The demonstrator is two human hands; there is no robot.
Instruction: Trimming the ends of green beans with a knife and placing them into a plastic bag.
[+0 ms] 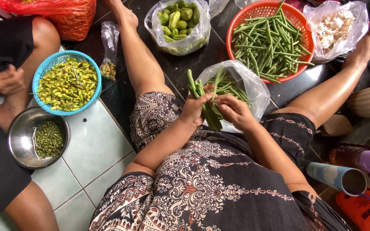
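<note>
I sit on the floor with my legs spread. My left hand point(195, 109) grips a bundle of long green beans point(206, 107) that points up and down in front of my lap. My right hand point(233, 109) pinches one bean of the bundle, just beside the left hand. Behind both hands lies a clear plastic bag point(253, 87) with more long beans in it. Farther back stands an orange basket point(298, 25) full of long beans.
A clear bag of small green vegetables point(180, 23) lies between my legs. At the left, a blue basket of chillies point(67, 83) and a steel bowl of stems point(35, 137) sit by another person's hand point(7, 81). Bottles and a tube point(339, 177) lie at my right.
</note>
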